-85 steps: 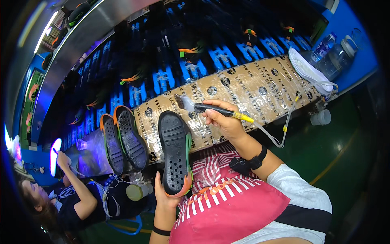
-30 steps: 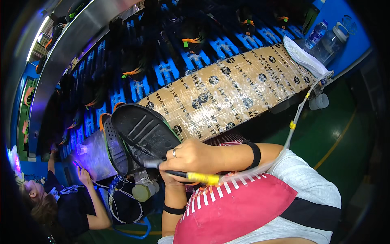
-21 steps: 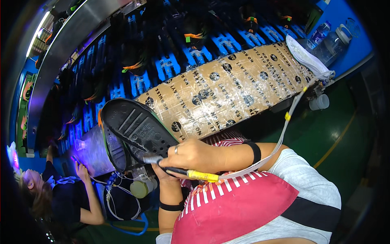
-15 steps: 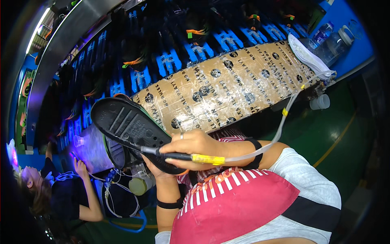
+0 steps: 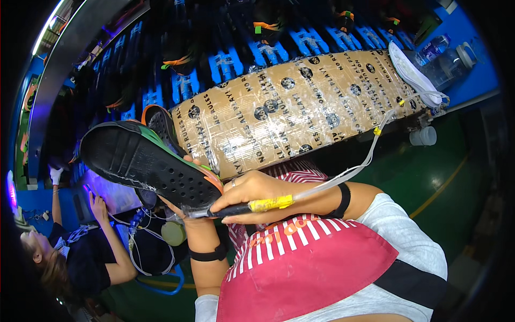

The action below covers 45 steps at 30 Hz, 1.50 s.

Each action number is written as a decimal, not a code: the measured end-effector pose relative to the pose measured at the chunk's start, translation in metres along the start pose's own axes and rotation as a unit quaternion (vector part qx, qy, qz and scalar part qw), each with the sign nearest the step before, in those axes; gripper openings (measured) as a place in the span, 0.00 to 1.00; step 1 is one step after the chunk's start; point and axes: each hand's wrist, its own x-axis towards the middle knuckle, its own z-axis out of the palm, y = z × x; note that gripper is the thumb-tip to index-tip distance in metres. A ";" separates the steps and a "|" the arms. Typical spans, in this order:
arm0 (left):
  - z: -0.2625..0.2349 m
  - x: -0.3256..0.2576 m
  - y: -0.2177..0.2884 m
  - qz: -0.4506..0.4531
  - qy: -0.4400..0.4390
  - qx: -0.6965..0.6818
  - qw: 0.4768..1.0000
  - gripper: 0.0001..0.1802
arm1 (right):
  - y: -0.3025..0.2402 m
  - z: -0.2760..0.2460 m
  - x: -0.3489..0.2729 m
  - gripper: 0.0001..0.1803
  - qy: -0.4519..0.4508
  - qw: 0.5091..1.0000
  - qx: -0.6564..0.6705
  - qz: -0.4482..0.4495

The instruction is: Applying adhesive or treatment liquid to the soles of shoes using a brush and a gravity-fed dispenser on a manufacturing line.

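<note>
A black shoe sole (image 5: 145, 163) with rows of holes and a green and orange edge is held tilted in front of me, left of the cardboard. My left hand (image 5: 181, 208) grips it from below and behind, mostly hidden, with fingertips showing over its far edge. In my right hand (image 5: 256, 194) is a slim black glue brush (image 5: 232, 210) with yellow tape, fed by a clear hose (image 5: 370, 155). The brush's tip touches the sole's near end, where a wet-looking smear shows. Beyond the sole, another black shoe piece (image 5: 160, 124) with an orange rim leans by the cardboard.
Printed cardboard (image 5: 279, 107) under clear film covers the bench before me. Behind it runs a line of blue racks (image 5: 222, 67) bearing dark shoes. Bottles (image 5: 448, 67) and a white pad (image 5: 410, 75) sit at the right. A co-worker (image 5: 86, 257) works at the left.
The sole has moved left and turned, now showing more holes and its green and orange edge. My right hand and brush have shifted slightly, with the tip now at the sole's near end.
</note>
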 end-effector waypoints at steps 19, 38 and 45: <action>0.002 -0.002 0.035 -0.036 0.017 0.170 0.985 0.46 | 0.001 -0.012 -0.008 0.13 -0.082 0.995 -0.050 -0.012; 0.039 0.020 0.048 -0.168 0.006 0.288 0.943 0.31 | 0.010 -0.009 -0.013 0.14 -0.015 0.992 -0.116 -0.043; 0.055 0.027 0.049 -0.229 0.038 0.364 0.902 0.26 | 0.012 -0.017 -0.015 0.15 -0.049 0.995 -0.055 -0.066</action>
